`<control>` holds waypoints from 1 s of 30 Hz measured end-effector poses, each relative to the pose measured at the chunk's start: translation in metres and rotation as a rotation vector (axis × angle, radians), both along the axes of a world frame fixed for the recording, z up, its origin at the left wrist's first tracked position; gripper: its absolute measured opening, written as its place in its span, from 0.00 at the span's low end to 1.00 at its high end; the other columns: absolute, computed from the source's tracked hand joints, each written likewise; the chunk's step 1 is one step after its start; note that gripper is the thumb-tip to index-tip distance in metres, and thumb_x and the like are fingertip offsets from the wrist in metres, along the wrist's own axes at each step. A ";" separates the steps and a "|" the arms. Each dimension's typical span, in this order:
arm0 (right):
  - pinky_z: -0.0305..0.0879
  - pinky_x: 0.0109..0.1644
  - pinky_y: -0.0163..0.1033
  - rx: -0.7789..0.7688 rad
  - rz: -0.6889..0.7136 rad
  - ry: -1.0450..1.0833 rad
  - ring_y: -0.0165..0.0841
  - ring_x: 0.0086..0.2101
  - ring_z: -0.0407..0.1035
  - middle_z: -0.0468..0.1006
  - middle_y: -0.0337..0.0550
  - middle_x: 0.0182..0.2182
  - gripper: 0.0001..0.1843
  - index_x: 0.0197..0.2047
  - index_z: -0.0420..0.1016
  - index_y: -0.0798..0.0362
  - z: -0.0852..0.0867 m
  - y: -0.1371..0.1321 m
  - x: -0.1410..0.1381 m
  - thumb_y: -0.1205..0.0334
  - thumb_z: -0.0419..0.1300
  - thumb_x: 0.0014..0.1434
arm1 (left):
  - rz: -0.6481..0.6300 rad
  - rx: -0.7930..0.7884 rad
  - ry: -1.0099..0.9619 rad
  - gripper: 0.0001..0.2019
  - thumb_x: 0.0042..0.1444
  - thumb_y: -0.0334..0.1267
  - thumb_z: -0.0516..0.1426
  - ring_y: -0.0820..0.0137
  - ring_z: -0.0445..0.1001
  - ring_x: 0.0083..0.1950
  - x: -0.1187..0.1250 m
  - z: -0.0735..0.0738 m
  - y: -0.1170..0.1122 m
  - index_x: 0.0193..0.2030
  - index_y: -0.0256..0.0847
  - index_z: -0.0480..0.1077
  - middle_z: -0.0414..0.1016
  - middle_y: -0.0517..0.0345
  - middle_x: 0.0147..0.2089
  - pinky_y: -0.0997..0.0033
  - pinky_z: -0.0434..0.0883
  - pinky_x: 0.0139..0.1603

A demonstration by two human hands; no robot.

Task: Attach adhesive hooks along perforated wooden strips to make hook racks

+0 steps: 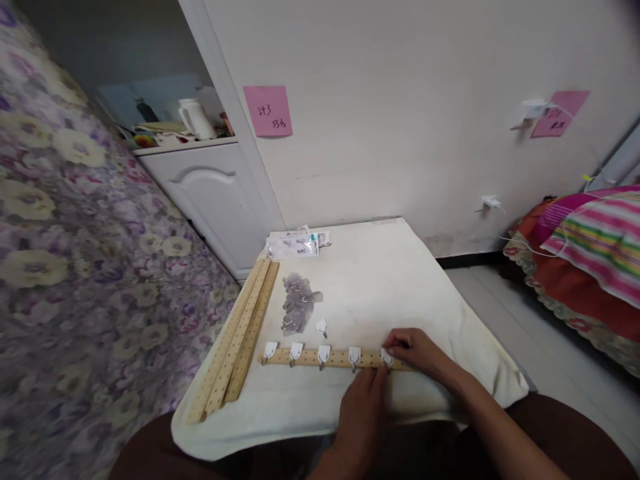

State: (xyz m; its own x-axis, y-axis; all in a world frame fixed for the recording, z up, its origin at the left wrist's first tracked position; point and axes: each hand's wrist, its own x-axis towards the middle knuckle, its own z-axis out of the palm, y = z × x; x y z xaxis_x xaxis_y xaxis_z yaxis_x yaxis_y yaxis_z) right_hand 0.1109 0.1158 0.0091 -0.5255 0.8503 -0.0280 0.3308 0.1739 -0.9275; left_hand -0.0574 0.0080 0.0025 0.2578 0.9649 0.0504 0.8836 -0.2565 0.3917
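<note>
A perforated wooden strip [338, 358] lies crosswise near the table's front edge, with several white hooks [324, 354] spaced along it. My right hand [413, 348] is closed, thumb and fingers pinching the top of the rightmost white hook [387, 357] on the strip. From below, my left hand [361, 405] reaches up with its fingers together, the tips against that hook's lower end; its thumb is hardly visible. One loose white hook [323, 327] rests on the cloth behind the strip. Farther back lies a cluster of hooks on greyish transparent backing [299, 305].
More perforated wooden strips [243, 327] lie lengthwise along the table's left side. Packaged hooks [293, 247] sit at the back left corner. A cream cloth [380, 267] covers the table, which stands against the wall. A floral curtain [100, 267] hangs at left; a bed [590, 253] is at right.
</note>
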 end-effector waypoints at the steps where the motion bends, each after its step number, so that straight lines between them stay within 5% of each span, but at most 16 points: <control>1: 0.58 0.32 0.33 -0.003 0.001 -0.001 0.30 0.28 0.66 0.76 0.39 0.26 0.07 0.32 0.76 0.55 0.000 0.000 0.000 0.64 0.57 0.51 | -0.004 0.001 0.003 0.24 0.57 0.26 0.46 0.64 0.69 0.48 0.000 0.000 0.000 0.61 0.40 0.57 0.70 0.48 0.49 0.63 0.69 0.49; 30: 0.59 0.31 0.33 0.031 -0.024 -0.042 0.30 0.28 0.66 0.76 0.39 0.25 0.07 0.30 0.76 0.55 0.003 -0.001 -0.001 0.64 0.57 0.50 | 0.009 -0.071 0.057 0.27 0.57 0.26 0.45 0.64 0.68 0.48 0.002 0.006 0.003 0.64 0.43 0.54 0.69 0.49 0.50 0.64 0.68 0.48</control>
State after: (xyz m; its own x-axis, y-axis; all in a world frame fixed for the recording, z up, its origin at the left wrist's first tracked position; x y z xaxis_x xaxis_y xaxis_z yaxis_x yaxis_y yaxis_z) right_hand 0.1100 0.1147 0.0124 -0.5036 0.8636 -0.0230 0.3735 0.1936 -0.9072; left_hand -0.0552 0.0111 0.0086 0.2496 0.9678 -0.0325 0.9070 -0.2219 0.3579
